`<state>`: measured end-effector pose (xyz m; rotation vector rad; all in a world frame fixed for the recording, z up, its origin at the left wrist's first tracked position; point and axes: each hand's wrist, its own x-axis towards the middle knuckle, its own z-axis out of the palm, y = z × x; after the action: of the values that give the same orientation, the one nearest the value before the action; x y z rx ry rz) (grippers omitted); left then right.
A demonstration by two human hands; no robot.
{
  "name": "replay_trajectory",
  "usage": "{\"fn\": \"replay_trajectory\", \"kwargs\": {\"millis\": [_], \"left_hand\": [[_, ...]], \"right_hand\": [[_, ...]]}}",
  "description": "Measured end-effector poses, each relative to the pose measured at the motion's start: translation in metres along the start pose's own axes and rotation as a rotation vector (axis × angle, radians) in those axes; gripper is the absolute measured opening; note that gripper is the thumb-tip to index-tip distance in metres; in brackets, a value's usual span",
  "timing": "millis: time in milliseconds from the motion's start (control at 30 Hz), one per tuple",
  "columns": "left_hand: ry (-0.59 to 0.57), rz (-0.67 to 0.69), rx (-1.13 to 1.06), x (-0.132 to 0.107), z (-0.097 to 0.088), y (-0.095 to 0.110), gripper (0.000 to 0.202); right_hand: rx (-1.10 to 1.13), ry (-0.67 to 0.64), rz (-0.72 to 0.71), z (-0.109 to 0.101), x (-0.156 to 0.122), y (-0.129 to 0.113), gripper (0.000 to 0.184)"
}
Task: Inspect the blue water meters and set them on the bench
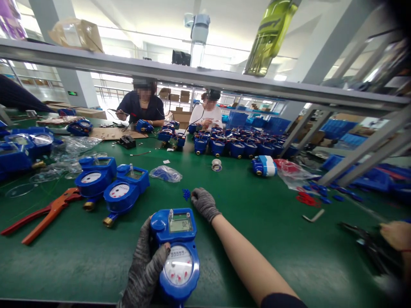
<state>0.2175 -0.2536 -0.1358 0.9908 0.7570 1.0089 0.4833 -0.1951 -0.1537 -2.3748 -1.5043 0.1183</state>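
Blue meter (180, 242) is gripped in the left hand (145, 263) near the table's (83, 265) front edge, presumably keeping its dial (179, 267) readable; the right hand (204, 203) curls beside blue pieces (186, 194), its grip indiscernible.

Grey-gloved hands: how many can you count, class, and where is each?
2: the left hand holds a blue meter; the right hand is beside small blue pieces. Distant hands are unclear.

The green table (276, 218) bears blue pieces (186, 195) and an orange cutter (59, 205)
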Motion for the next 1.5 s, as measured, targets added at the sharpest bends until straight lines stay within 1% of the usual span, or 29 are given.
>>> {"fn": "replay_trajectory", "kwargs": {"millis": [133,267,333,400,500,567,633,667,767,800,833,867,933,1000,1067,1133,1233,1333,1433,1500], "left_hand": [[-0.001,-0.009,-0.030,0.001,-0.002,-0.001,0.080],[-0.046,-0.020,-0.035,0.000,-0.004,0.000,0.078],[-0.042,-0.016,-0.009,-0.001,-0.005,0.003,0.078],[-0.011,-0.006,0.027,-0.001,-0.005,0.006,0.078],[0.000,0.017,0.076,-0.002,-0.008,0.006,0.079],[-0.015,0.023,0.075,-0.001,-0.011,0.003,0.076],[-0.041,0.017,0.055,-0.001,-0.014,0.000,0.074],[-0.051,0.012,0.044,-0.001,-0.014,-0.001,0.073],[-0.068,0.015,0.044,0.001,-0.014,-0.001,0.069],[-0.067,0.020,0.051,0.002,-0.014,0.001,0.067],[-0.063,0.031,0.061,0.003,-0.013,0.002,0.065],[-0.058,0.042,0.076,0.005,-0.013,0.003,0.064],[-0.049,0.066,0.113,0.007,-0.013,0.006,0.065],[-0.036,0.078,0.138,0.009,-0.013,0.007,0.066],[-0.045,0.069,0.120,0.011,-0.013,0.009,0.065],[-0.085,0.058,0.086,0.013,-0.012,0.013,0.064],[-0.151,0.050,0.076,0.015,-0.011,0.017,0.065],[-0.155,0.071,0.113,0.017,-0.013,0.018,0.064],[-0.134,0.100,0.159,0.018,-0.018,0.015,0.061],[-0.141,0.098,0.160,0.019,-0.020,0.014,0.061]], "right_hand": [[-0.009,-0.015,-0.034,0.000,-0.004,0.000,0.018],[-0.007,-0.022,0.023,0.001,0.000,-0.002,0.022],[0.005,-0.038,0.049,-0.001,0.003,-0.004,0.025],[0.028,-0.062,0.059,-0.003,0.006,-0.007,0.026],[0.079,-0.075,0.058,-0.010,0.007,-0.011,0.021],[0.133,-0.058,0.044,-0.018,0.000,-0.013,0.016],[0.207,-0.033,0.003,-0.031,-0.017,-0.014,0.015],[0.244,-0.025,-0.026,-0.039,-0.030,-0.016,0.015],[0.405,-0.030,-0.157,-0.068,-0.083,-0.023,0.014],[0.538,-0.034,-0.234,-0.077,-0.101,-0.027,0.012],[0.598,-0.054,-0.277,-0.085,-0.118,-0.032,0.010],[0.603,-0.053,-0.308,-0.091,-0.132,-0.037,0.007],[0.561,-0.048,-0.344,-0.097,-0.151,-0.047,0.005],[0.489,-0.028,-0.367,-0.097,-0.158,-0.053,0.006],[0.418,0.008,-0.402,-0.095,-0.159,-0.056,0.007],[0.321,0.060,-0.449,-0.093,-0.159,-0.056,0.007],[0.153,0.143,-0.525,-0.092,-0.159,-0.057,0.013],[0.041,0.195,-0.604,-0.093,-0.160,-0.060,0.017],[0.014,0.181,-0.692,-0.098,-0.166,-0.062,0.017],[0.000,0.156,-0.704,-0.103,-0.173,-0.062,0.015]]}}
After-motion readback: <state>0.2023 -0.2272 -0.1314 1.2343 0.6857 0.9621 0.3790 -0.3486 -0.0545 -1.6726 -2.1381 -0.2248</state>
